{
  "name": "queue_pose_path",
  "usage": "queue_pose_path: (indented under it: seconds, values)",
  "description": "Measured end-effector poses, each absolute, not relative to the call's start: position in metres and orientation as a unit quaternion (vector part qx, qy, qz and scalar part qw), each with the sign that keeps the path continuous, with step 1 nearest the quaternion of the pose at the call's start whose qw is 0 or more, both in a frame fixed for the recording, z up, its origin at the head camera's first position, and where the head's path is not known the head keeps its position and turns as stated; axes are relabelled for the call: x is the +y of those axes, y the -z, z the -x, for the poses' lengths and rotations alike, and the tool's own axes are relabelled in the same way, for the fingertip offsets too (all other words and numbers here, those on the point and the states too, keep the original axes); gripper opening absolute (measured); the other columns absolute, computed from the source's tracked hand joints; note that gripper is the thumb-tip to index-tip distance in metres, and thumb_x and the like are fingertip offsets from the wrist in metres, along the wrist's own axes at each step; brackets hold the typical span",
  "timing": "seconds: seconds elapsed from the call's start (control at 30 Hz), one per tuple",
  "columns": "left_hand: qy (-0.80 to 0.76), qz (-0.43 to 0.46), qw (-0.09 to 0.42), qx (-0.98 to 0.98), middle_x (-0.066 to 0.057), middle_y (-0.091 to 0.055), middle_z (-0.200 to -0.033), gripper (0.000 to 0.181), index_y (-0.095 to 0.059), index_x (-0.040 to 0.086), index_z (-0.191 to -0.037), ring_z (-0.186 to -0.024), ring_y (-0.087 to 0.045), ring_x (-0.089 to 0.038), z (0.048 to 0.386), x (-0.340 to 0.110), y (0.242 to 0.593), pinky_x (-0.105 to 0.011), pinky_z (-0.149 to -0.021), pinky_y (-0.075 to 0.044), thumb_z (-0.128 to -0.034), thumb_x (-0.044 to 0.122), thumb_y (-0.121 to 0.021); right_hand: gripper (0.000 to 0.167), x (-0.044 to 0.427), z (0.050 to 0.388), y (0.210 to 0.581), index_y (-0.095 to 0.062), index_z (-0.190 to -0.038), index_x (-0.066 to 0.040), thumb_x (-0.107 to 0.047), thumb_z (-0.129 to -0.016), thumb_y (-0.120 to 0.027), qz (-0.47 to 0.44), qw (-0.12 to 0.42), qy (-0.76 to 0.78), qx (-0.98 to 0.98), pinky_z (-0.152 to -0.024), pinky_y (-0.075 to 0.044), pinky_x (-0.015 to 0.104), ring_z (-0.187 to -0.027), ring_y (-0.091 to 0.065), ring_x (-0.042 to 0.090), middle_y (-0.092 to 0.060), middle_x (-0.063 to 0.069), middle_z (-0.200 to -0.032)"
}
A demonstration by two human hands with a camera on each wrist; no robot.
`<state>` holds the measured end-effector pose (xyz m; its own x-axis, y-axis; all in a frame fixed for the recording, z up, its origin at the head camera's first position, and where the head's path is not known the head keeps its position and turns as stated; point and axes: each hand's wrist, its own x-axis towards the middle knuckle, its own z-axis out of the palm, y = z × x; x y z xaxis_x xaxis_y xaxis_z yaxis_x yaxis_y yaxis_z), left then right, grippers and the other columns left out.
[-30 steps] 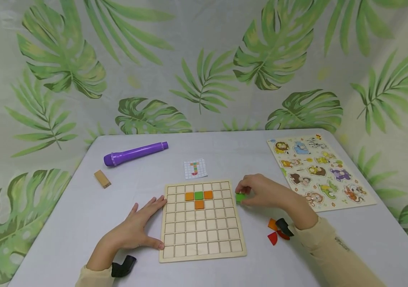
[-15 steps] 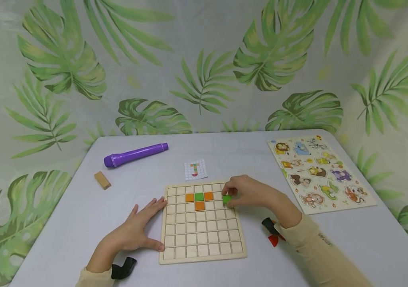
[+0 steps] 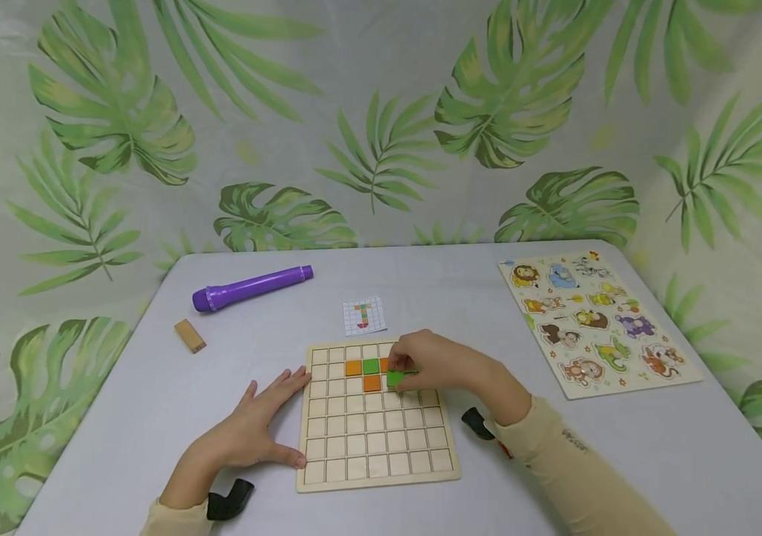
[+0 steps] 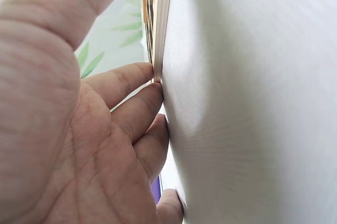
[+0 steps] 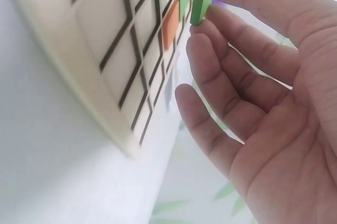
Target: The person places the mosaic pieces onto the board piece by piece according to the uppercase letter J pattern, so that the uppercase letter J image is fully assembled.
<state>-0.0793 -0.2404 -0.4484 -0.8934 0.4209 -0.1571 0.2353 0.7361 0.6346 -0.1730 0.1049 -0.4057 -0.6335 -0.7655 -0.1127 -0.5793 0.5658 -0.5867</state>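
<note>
A wooden grid board (image 3: pixel 356 445) lies flat in the head view, with a green tile (image 3: pixel 370 366) between two orange ones and another orange tile (image 3: pixel 372 383) below it. The right hand (image 3: pixel 437 361) is over the board's upper right part, pinching a green tile (image 3: pixel 395 379) between thumb and fingers. In the right wrist view that pinched tile (image 5: pixel 198 3) is tilted on edge beside the board. The left hand (image 3: pixel 249 428) has its fingers spread, with fingertips and thumb touching the board's left edge. The left wrist view shows fingers (image 4: pixel 138 109) against the board's side (image 4: pixel 162 18).
A small printed pattern card (image 3: pixel 364 316) lies behind the board. Back left are a purple microphone (image 3: pixel 253 288) and a small wooden block (image 3: pixel 190 336). An animal puzzle board (image 3: pixel 595 327) is at the right. Red pieces (image 3: pixel 504 450) show partly beneath the right wrist.
The right hand has moved left from beside the board to over it, carrying the green tile. The left hand has stayed at the board's left edge.
</note>
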Motion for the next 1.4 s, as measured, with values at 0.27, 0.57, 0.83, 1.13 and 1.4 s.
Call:
queue_pose_path:
  seconds: [0.27,0.57,0.83,1.13,1.4]
  values:
    - [-0.313,-0.179,0.147,0.921,-0.009,-0.027,-0.179,0.129,-0.035,0.014,-0.169,-0.167,-0.018,-0.043,0.08,-0.241,0.45,-0.081,-0.126,0.005,-0.0634,0.05,-0.1,0.017,0.087,0.17,0.41,-0.076,-0.102,-0.009,-0.013,-0.091,-0.087,0.397,0.195,0.257,0.859,-0.079,-0.054,0.02,-0.086,-0.061,0.011,-0.071,-0.002,-0.095]
    - [-0.311,-0.182,0.145,0.921,-0.008,-0.027,-0.179,0.128,-0.035,0.015,-0.169,-0.167,-0.019,-0.042,0.08,-0.242,0.449,-0.081,-0.126,0.004,-0.0641,0.051,-0.1,0.017,0.078,0.163,0.415,-0.077,-0.106,-0.011,-0.014,-0.091,-0.086,0.4,0.2,0.245,0.86,-0.081,-0.053,0.021,-0.088,-0.059,0.009,-0.07,-0.004,-0.096]
    - [-0.314,-0.185,0.145,0.92,-0.008,-0.027,-0.179,0.128,-0.035,0.014,-0.169,-0.167,-0.019,-0.043,0.08,-0.242,0.45,-0.082,-0.125,0.004,-0.0644,0.051,-0.1,0.018,0.072,0.158,0.416,-0.077,-0.105,-0.012,-0.014,-0.091,-0.087,0.417,0.197,0.239,0.855,-0.081,-0.053,0.019,-0.087,-0.061,0.01,-0.07,-0.004,-0.094]
    - [-0.315,-0.184,0.145,0.92,-0.009,-0.027,-0.179,0.128,-0.035,0.013,-0.169,-0.167,-0.019,-0.043,0.08,-0.241,0.449,-0.082,-0.125,0.004,-0.0644,0.05,-0.1,0.015,0.068,0.157,0.417,-0.077,-0.1,-0.012,-0.017,-0.09,-0.088,0.432,0.193,0.225,0.852,-0.076,-0.051,0.017,-0.084,-0.059,0.011,-0.069,-0.002,-0.091]
    - [-0.31,-0.184,0.143,0.922,-0.008,-0.027,-0.179,0.128,-0.035,0.014,-0.169,-0.167,-0.019,-0.043,0.08,-0.242,0.45,-0.081,-0.126,0.005,-0.0642,0.051,-0.1,0.016,0.067,0.157,0.416,-0.078,-0.1,-0.012,-0.018,-0.09,-0.089,0.436,0.184,0.216,0.854,-0.076,-0.05,0.017,-0.085,-0.059,0.011,-0.069,0.0,-0.094]
